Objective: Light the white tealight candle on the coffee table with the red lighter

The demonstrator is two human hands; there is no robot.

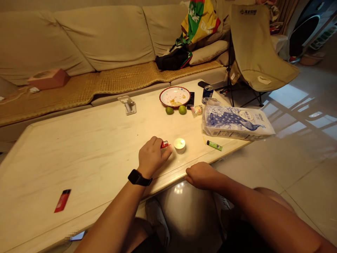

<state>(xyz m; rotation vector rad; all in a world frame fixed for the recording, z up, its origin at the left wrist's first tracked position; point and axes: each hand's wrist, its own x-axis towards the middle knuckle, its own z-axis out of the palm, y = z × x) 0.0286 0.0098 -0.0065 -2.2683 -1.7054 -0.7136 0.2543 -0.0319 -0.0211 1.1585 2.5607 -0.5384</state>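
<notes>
My left hand (152, 156), with a black watch on its wrist, is closed around a red lighter (164, 144) whose end shows past the fingers. Just right of its thumb stands a small white candle (179, 146) in a short round cup; I cannot make out a flame. My right hand (201, 175) is curled into a fist at the near edge of the pale table (100, 147), and nothing shows in it. A green lighter (214, 145) lies beyond that hand, to the right. Another red lighter (62, 200) rests far to the left.
Farther back are a red-rimmed plate (171, 95) with food scraps, two green limes (169, 110), a blue can (207, 92) and a white holder (127, 105). A large tissue pack (238, 121) overhangs the right edge. Behind are a sofa (105, 38) and folding chair (259, 52).
</notes>
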